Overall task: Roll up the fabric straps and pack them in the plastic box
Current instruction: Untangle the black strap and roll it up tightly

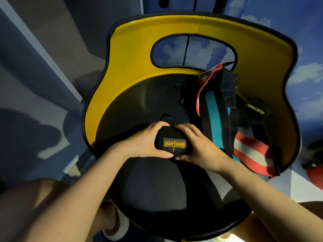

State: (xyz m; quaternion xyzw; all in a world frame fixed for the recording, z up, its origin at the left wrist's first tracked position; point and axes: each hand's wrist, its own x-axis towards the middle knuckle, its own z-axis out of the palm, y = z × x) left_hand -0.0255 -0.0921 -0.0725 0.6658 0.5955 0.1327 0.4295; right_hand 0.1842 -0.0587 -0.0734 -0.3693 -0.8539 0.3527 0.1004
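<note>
Fabric straps lie on the black seat of a chair whose curved back is yellow inside with a black rim and an oval cut-out. One of them, a black strap roll, is wound into a tight bundle and sits near the middle of the seat, its yellow "SHARP SWORD" label facing up. Both hands clasp this roll from opposite sides. The left hand wraps round the roll's left end, fingers curled over the far edge and thumb along the near edge. The right hand closes on the right end in the same way, fingers over the top and thumb tucked beneath the near side. The two sets of fingertips nearly meet above the roll, where a short black tail of the strap pokes out behind them.

To the right of the hands, loose straps are heaped against the chair back. A black strap with a teal stripe runs from the back of the seat toward the front, passing just beside the right wrist. A red and white striped strap loops along the seat's right edge, and its other end shows up near the cut-out. A black piece marked "XUEYING" in yellow letters lies at the far right, touching the heap.

The plastic box is out of view.
</note>
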